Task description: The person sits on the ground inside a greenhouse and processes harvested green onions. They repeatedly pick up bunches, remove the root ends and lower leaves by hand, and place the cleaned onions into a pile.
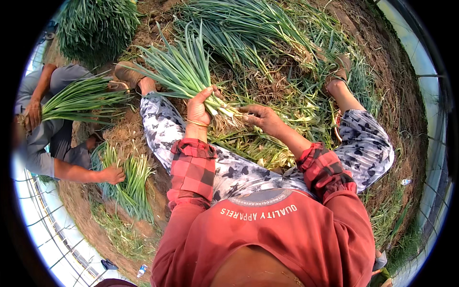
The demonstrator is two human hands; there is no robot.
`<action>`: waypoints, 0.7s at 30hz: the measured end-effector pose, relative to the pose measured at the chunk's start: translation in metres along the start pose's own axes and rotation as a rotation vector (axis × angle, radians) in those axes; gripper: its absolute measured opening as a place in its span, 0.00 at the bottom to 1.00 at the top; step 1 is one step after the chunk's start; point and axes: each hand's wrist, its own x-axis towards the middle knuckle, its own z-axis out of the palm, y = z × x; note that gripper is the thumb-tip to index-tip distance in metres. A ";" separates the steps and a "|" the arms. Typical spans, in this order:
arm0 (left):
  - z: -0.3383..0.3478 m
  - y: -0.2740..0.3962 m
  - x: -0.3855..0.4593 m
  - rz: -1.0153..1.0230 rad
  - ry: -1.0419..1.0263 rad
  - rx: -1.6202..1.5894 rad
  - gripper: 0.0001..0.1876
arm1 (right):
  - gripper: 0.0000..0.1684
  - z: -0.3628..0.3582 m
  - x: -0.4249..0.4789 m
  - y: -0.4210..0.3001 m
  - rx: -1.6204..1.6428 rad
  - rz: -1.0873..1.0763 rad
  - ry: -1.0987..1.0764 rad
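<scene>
My left hand (201,107) is closed around a bunch of green onions (186,70) just above the white stem ends. The green leaves fan out up and to the left, away from me. Pale, stringy roots (226,120) hang from the lower end of the bunch. At that root end is my right hand (263,120), thumb and fingertips close together against the roots. Whether those fingertips pinch a root or a strip of leaf is too small to tell. Beneath both hands, stripped leaves (283,138) litter the ground between my legs.
A large pile of green onions (247,28) lies beyond my hands. To the left, a co-worker holds a bunch (82,98) and reaches to another pile (132,186). A big upright bundle (96,30) stands at far left. A plastic bottle (142,271) lies at lower left.
</scene>
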 end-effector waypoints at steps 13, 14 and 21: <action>0.079 -0.097 0.007 -0.078 0.037 2.166 0.29 | 0.20 -0.016 0.048 0.026 1.305 0.384 0.479; 0.069 -0.107 0.006 -0.052 0.014 2.220 0.37 | 0.18 -0.019 0.045 0.028 1.386 0.428 0.472; 0.082 -0.104 -0.009 -0.060 0.047 1.663 0.56 | 0.22 -0.026 0.027 0.010 1.144 0.056 0.573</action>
